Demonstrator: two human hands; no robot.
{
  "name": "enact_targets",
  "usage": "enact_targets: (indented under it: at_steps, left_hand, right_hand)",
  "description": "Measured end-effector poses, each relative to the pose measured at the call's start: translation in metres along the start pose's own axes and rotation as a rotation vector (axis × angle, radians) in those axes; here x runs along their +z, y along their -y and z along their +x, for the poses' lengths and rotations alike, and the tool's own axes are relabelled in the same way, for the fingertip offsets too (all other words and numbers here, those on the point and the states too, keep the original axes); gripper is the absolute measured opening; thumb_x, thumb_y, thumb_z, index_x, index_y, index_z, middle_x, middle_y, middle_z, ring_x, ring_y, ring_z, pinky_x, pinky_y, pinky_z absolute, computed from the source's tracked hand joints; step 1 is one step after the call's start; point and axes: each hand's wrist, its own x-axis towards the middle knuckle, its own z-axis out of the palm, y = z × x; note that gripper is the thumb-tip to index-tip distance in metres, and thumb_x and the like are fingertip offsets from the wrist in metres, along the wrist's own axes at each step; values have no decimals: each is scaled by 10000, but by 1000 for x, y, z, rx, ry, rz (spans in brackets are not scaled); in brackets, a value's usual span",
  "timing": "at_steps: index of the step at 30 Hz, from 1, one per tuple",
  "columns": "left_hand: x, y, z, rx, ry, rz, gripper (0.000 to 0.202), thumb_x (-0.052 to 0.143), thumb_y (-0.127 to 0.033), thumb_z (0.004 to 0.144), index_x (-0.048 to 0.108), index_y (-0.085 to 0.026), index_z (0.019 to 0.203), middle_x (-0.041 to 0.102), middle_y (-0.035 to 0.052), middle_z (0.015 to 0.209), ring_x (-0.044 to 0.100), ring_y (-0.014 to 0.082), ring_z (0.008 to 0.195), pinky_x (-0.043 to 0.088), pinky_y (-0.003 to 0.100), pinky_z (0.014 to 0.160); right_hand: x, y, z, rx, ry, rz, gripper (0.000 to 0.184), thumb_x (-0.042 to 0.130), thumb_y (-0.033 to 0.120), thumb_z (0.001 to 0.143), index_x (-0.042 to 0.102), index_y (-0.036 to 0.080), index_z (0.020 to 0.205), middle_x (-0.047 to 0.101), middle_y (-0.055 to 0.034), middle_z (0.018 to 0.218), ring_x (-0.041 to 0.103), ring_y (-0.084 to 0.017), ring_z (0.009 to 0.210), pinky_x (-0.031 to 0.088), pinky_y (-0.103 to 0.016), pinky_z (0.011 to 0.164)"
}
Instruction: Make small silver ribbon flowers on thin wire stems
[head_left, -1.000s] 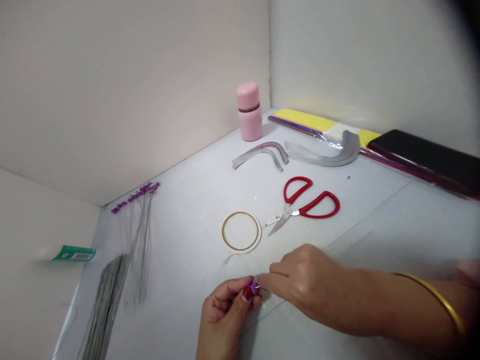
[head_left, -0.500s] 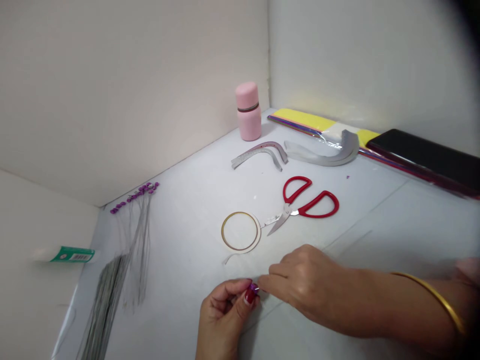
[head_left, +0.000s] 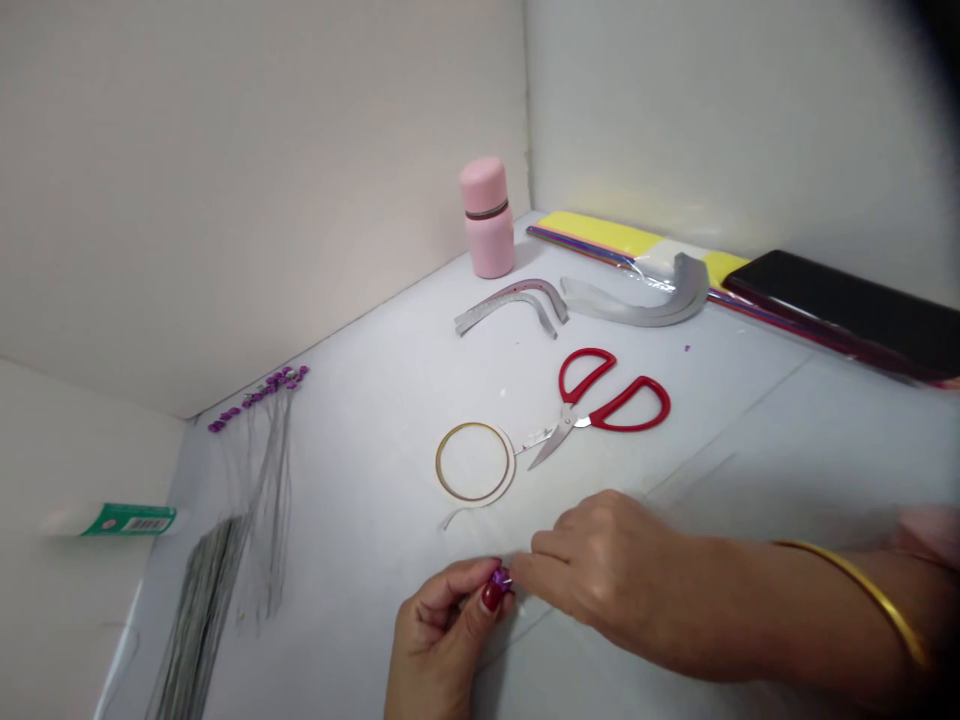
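My left hand (head_left: 442, 628) is closed, its thumb and index finger pinching a small purple piece (head_left: 501, 577). A thin pale tip pokes out of the piece on its right side. My right hand (head_left: 604, 565) is curled shut just right of it, fingertips close to that tip. Whatever the right fingers grip is hidden behind the hand. Beyond both hands lie a roll of narrow white tape (head_left: 512, 472), a loose end curling from it, and red-handled scissors (head_left: 598, 420) with their blades apart.
At the left are purple-tipped wires (head_left: 279, 440), a bundle of grey wires (head_left: 196, 610) and a green-and-white tube (head_left: 139, 519). A pink bottle (head_left: 491, 235), curved grey strips (head_left: 517, 295), a bent grey bundle (head_left: 645, 312), packaged coloured sheets (head_left: 600, 232) and a black phone-like slab (head_left: 840, 305) stand or lie along the back.
The whole view has shifted slightly, so things appear a little further left. Both hands keep nearly the same pose around the purple piece, which shows a bit more now.
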Motion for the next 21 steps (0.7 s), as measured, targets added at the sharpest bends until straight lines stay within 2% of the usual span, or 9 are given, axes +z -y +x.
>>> enact_targets:
  at_steps: [8, 16, 21]
  left_hand:
    - [-3, 2, 1, 5, 10, 24, 221, 832, -299, 452, 742, -181, 617, 712, 45, 654, 613, 116, 602, 486, 178, 608]
    - [-2, 2, 1, 38, 22, 65, 195, 821, -286, 465, 732, -173, 597, 710, 49, 650, 616, 136, 623, 486, 194, 619]
    - [-2, 2, 1, 60, 31, 97, 175, 816, -271, 478, 730, -169, 592, 711, 42, 644, 611, 127, 621, 480, 174, 615]
  right_hand:
    - [-5, 3, 2, 13, 20, -5, 123, 479, 67, 767, 535, 157, 831, 612, -19, 671, 511, -156, 510, 231, -280, 428]
    - [-4, 2, 3, 12, 40, -16, 149, 510, 70, 728, 538, 155, 847, 618, -22, 684, 507, -158, 499, 210, -279, 418]
    - [-2, 2, 2, -3, 38, -44, 122, 502, 68, 752, 530, 157, 831, 613, -12, 677, 492, -149, 497, 197, -277, 422]
